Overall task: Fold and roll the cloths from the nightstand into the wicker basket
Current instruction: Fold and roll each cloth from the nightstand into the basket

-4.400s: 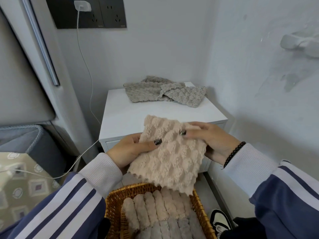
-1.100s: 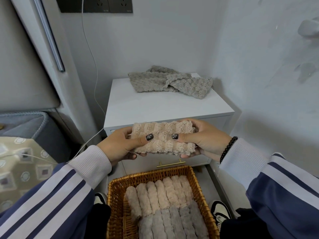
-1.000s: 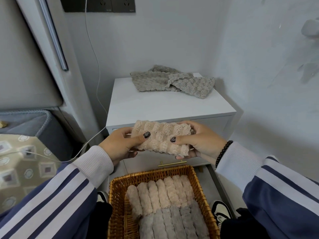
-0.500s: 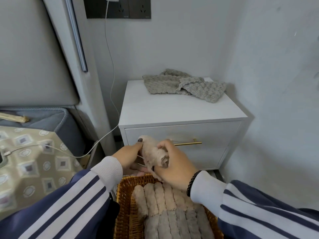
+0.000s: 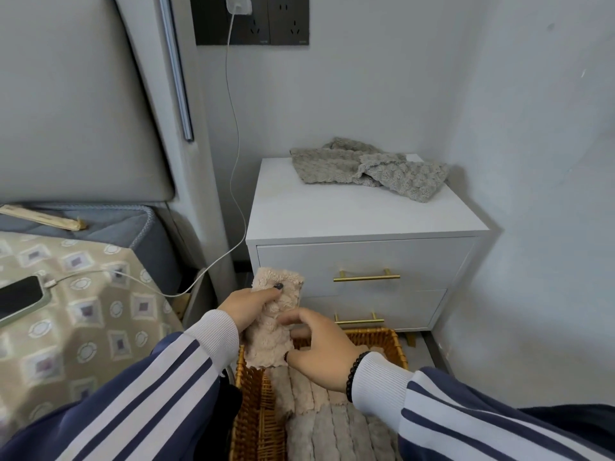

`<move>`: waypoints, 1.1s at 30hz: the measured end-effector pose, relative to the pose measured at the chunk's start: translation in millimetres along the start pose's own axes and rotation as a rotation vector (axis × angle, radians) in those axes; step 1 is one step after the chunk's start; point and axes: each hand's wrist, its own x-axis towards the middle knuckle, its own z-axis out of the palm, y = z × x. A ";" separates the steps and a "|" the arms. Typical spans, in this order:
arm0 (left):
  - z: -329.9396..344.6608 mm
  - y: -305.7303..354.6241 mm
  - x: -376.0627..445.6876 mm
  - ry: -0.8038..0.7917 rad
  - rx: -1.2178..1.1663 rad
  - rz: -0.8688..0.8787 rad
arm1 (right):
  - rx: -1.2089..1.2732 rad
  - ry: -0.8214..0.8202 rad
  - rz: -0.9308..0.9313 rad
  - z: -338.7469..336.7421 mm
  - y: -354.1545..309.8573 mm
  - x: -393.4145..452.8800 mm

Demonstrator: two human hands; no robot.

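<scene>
A beige fluffy cloth (image 5: pixel 273 324), folded into a narrow strip, stands upright over the far left corner of the wicker basket (image 5: pixel 253 417). My left hand (image 5: pixel 248 306) grips its upper part, thumb on the front. My right hand (image 5: pixel 319 352) touches its lower right edge with fingers and thumb; how firmly it holds I cannot tell. Rolled beige and grey cloths (image 5: pixel 332 424) lie side by side in the basket. Grey cloths (image 5: pixel 366 169) lie crumpled at the back of the white nightstand (image 5: pixel 332 214).
A bed with a patterned cover (image 5: pixel 83 311) is at the left, with a phone (image 5: pixel 20 299) on it. Its white charging cable (image 5: pixel 233 161) hangs from a wall socket beside the nightstand. The wall stands close on the right. Two gold drawer handles (image 5: pixel 366 278) face me.
The cloth went from a wide folded band held level between both hands to a narrow upright strip lowered toward the basket's left corner. My view swung left and the bed and phone came in.
</scene>
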 end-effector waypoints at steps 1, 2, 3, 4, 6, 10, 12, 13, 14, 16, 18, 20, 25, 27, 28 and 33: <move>0.2 -3.6 2.7 0.012 -0.013 -0.007 | 0.014 0.008 0.017 2.3 3.7 1.0; -0.3 -7.9 5.2 0.030 -0.008 -0.016 | 0.028 0.013 0.035 5.8 7.7 1.8; -0.2 -11.2 6.2 0.040 0.011 -0.026 | 0.042 0.019 0.054 9.0 11.3 2.7; -0.4 -16.3 9.5 0.040 0.041 -0.042 | 0.068 0.022 0.081 13.7 16.6 4.5; -1.4 -28.3 18.3 0.041 0.091 -0.084 | 0.159 0.020 0.139 23.6 24.5 7.9; 4.3 -39.9 16.4 0.067 0.194 -0.193 | 0.294 -0.001 0.234 45.7 42.4 10.7; 8.3 -49.7 19.5 0.095 0.235 -0.231 | 0.317 -0.013 0.275 61.4 54.2 11.5; 10.1 -56.0 22.5 0.097 0.259 -0.251 | 0.323 -0.020 0.296 69.9 61.5 12.5; 11.7 -62.3 25.1 0.098 0.284 -0.268 | 0.332 -0.031 0.319 77.7 67.4 13.5; 13.6 -76.8 33.3 0.105 0.323 -0.314 | 0.355 -0.067 0.370 91.6 81.3 18.1; 13.7 -90.8 41.2 0.123 0.331 -0.367 | 0.360 -0.093 0.419 102.8 94.2 23.4; 13.3 -104.5 49.7 0.152 0.312 -0.415 | 0.368 -0.107 0.458 113.1 107.9 29.1; 17.4 -132.0 66.2 0.228 0.260 -0.485 | 0.389 -0.121 0.534 128.1 135.6 41.9; 18.4 -140.0 71.1 0.247 0.257 -0.504 | 0.433 -0.108 0.551 129.0 143.6 45.8; 18.5 -145.0 75.0 0.252 0.289 -0.513 | 0.457 -0.103 0.572 131.4 150.4 48.7; 18.7 -155.6 90.8 0.254 0.601 -0.518 | 0.422 -0.094 0.555 133.5 164.9 63.0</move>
